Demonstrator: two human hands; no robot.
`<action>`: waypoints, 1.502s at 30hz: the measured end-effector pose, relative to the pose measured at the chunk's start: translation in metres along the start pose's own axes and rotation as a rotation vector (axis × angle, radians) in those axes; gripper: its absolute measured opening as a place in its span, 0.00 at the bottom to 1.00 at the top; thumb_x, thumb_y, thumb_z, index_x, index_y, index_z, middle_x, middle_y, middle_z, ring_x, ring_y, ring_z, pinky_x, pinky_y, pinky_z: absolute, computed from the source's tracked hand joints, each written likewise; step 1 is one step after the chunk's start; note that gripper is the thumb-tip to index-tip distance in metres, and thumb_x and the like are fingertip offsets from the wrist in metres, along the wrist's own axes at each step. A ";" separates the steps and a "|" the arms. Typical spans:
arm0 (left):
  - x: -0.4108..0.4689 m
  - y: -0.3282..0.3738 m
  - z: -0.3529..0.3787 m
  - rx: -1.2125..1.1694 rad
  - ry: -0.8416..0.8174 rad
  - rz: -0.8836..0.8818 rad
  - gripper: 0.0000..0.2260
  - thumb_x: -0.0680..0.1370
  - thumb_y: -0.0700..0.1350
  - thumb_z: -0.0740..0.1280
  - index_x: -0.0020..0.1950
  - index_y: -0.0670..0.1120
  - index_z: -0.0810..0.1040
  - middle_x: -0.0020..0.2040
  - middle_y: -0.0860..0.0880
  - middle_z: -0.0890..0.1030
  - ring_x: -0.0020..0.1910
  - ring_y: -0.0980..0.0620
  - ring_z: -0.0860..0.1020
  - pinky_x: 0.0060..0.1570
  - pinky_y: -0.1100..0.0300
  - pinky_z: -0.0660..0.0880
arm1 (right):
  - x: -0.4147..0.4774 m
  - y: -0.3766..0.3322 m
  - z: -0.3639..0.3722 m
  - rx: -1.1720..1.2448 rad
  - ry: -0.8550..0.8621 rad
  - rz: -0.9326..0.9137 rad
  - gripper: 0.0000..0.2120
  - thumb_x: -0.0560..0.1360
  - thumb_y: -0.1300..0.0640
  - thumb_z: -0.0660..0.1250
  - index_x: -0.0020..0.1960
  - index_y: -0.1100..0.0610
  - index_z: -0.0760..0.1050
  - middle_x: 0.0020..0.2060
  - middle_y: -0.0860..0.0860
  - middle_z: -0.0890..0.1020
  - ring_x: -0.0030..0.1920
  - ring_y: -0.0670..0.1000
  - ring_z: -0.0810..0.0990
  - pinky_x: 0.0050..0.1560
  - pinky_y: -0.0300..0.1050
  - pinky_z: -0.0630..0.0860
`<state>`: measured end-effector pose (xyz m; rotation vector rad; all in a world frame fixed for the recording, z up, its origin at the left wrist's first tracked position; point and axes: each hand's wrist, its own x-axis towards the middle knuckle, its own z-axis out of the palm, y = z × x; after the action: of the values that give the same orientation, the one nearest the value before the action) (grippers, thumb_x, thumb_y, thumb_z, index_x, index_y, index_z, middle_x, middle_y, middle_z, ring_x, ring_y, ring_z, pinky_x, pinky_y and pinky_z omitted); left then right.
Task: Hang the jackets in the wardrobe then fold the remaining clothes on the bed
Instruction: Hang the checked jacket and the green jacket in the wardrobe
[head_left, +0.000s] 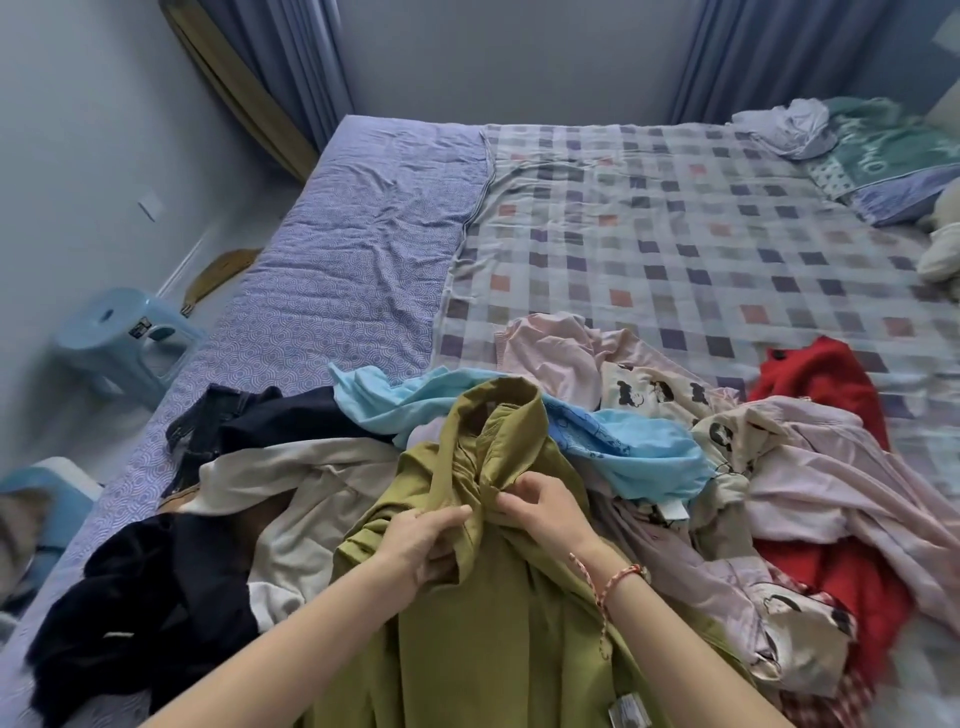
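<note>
Atop the heap of clothes (727, 467) on the bed (675, 234), both hands, left hand (421, 545) and right hand (545, 512), pinch the olive jacket (483, 623) below its collar. Seemingly the hanging step; next it needs lifting free toward the wardrobe, unseen.

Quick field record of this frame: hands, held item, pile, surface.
left grip: left hand holds olive-green garment below its collar
right grip: right hand pinches the same garment's front
pile: light blue top, red garment, black garment, cream garment
surface: bed, checked cover
floor: blue stool, left of bed
</note>
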<state>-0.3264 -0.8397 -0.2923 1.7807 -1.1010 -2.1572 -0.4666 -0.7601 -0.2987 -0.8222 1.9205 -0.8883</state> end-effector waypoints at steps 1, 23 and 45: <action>-0.004 -0.002 -0.003 0.087 -0.021 -0.020 0.07 0.72 0.40 0.72 0.47 0.41 0.76 0.40 0.44 0.79 0.38 0.48 0.76 0.34 0.61 0.70 | -0.002 -0.002 0.000 -0.059 0.025 -0.004 0.07 0.76 0.51 0.65 0.40 0.51 0.72 0.39 0.46 0.78 0.44 0.49 0.77 0.52 0.46 0.71; -0.086 -0.022 0.012 0.319 0.006 0.412 0.09 0.76 0.38 0.67 0.37 0.41 0.70 0.32 0.46 0.73 0.31 0.54 0.71 0.31 0.65 0.68 | -0.135 -0.020 0.038 0.048 -0.107 -0.267 0.18 0.72 0.68 0.59 0.58 0.55 0.77 0.49 0.41 0.74 0.53 0.39 0.73 0.57 0.28 0.68; -0.117 -0.017 -0.024 0.608 -0.356 0.296 0.18 0.64 0.38 0.66 0.54 0.49 0.77 0.52 0.46 0.82 0.53 0.50 0.80 0.54 0.56 0.78 | -0.075 -0.098 -0.057 -0.249 0.222 -0.432 0.06 0.76 0.58 0.67 0.48 0.60 0.80 0.36 0.50 0.78 0.41 0.50 0.75 0.47 0.44 0.73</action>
<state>-0.2651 -0.7757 -0.2099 1.2896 -2.1368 -2.1386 -0.4648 -0.7368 -0.1650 -1.3727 2.1133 -1.0402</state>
